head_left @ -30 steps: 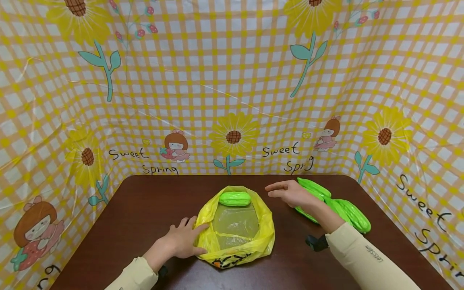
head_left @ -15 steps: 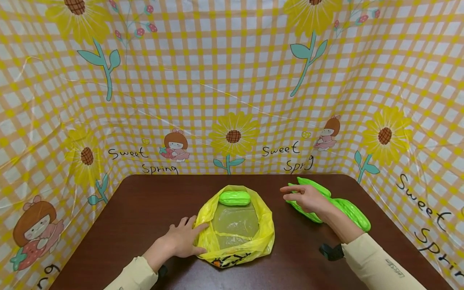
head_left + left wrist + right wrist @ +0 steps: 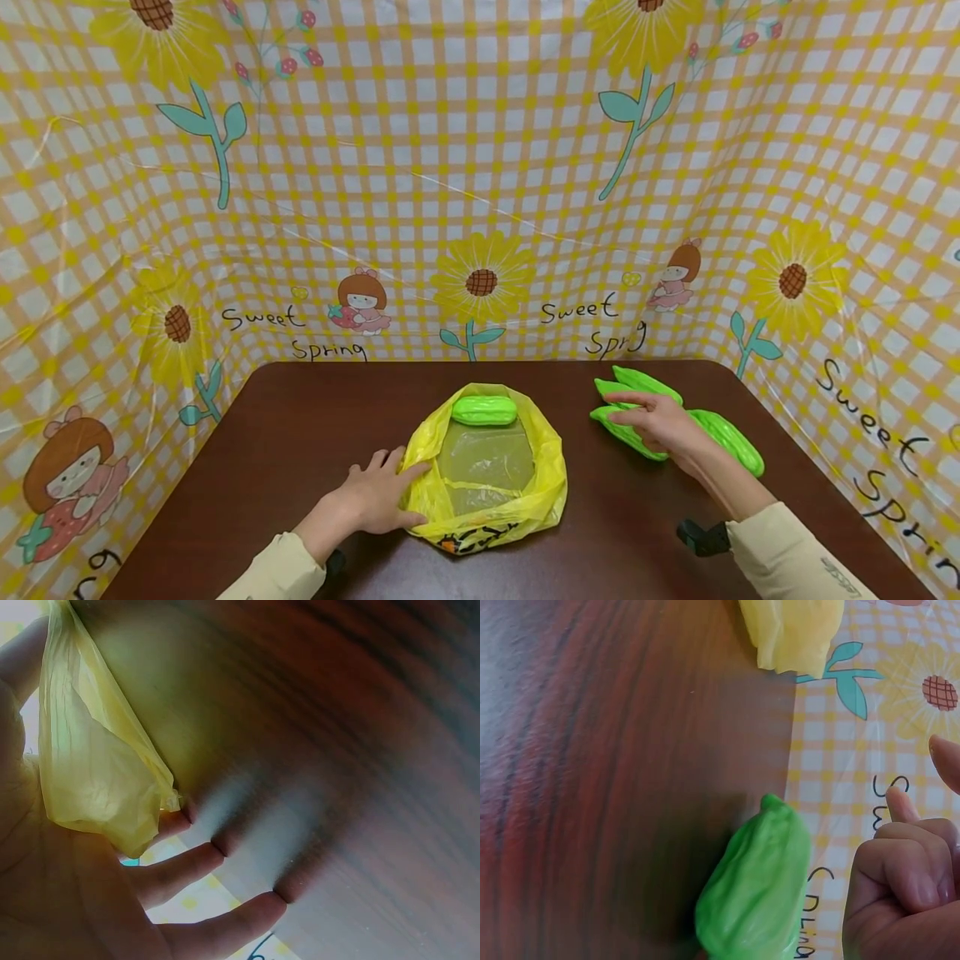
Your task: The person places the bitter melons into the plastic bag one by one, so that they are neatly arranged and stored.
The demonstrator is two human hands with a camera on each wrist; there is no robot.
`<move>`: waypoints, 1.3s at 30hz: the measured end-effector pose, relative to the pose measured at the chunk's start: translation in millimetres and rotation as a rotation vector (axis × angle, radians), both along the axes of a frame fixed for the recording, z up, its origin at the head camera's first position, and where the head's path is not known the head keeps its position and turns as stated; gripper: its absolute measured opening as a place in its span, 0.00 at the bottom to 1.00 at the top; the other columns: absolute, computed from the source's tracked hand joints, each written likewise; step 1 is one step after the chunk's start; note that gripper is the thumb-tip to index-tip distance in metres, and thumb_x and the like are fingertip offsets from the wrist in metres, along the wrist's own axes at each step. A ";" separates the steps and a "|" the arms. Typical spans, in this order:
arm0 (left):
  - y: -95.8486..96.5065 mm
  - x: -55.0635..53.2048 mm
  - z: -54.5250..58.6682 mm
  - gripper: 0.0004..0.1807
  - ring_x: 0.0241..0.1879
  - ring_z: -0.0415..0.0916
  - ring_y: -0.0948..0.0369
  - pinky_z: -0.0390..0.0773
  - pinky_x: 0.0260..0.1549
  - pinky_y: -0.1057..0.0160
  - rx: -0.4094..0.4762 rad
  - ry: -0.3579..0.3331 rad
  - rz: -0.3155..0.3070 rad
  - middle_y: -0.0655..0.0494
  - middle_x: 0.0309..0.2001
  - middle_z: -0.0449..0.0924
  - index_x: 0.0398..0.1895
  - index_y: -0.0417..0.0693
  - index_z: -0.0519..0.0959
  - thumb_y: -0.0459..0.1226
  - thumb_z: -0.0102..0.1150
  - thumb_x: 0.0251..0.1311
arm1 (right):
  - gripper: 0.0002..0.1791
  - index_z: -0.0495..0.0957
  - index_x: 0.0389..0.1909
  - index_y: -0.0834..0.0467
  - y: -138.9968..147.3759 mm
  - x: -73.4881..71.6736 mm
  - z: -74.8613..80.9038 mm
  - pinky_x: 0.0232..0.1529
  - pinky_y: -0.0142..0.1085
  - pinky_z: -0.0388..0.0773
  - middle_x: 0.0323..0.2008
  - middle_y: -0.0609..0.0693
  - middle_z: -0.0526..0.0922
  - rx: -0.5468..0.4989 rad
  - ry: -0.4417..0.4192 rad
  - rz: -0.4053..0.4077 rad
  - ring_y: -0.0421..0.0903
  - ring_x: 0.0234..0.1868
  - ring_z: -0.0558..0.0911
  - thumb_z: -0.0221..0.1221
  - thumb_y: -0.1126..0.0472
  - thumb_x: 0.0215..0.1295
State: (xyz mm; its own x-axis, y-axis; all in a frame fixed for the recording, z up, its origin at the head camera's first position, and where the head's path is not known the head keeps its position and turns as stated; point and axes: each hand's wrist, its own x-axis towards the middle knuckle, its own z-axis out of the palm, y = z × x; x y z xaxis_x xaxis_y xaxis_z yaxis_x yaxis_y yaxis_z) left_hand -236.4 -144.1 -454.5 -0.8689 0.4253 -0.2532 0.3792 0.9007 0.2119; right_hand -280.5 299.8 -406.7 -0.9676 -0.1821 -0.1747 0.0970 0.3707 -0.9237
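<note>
A yellow plastic bag lies with its mouth spread on the table, one bright green bitter melon inside at the far rim. My left hand touches the bag's left side, fingers spread; in the left wrist view, yellow film hangs before the palm and the fingertips rest on the table. On the right, my right hand hovers over several more bitter melons, partly covering them. In the right wrist view, index finger and thumb extend, apart from the nearest melon; the other fingers curl around nothing.
The dark brown wooden table is enclosed by a yellow checked cloth at the back and both sides. A black device sits at the right wrist. Bare tabletop separates the bag from the melon pile.
My right hand has moved right, from near the bag's far right side to above the melon pile, uncovering the left ends of the melons. The left hand and bag have stayed put.
</note>
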 end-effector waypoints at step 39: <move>1.5 5.5 7.3 0.42 0.74 0.55 0.39 0.64 0.58 0.28 -0.003 0.002 0.018 0.41 0.77 0.54 0.77 0.63 0.62 0.62 0.62 0.62 | 0.42 0.62 0.76 0.60 35.9 19.1 -28.5 0.16 0.34 0.58 0.11 0.38 0.51 0.080 0.001 -0.222 0.38 0.13 0.49 0.67 0.51 0.65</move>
State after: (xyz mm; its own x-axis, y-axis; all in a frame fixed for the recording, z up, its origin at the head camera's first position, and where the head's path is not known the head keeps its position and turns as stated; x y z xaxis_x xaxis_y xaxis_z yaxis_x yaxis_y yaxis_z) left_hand -230.9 -142.7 -447.2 -0.8767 0.4091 -0.2532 0.3636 0.9080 0.2082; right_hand -261.4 335.7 -435.2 -0.9826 0.0500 -0.1788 0.1833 0.4121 -0.8925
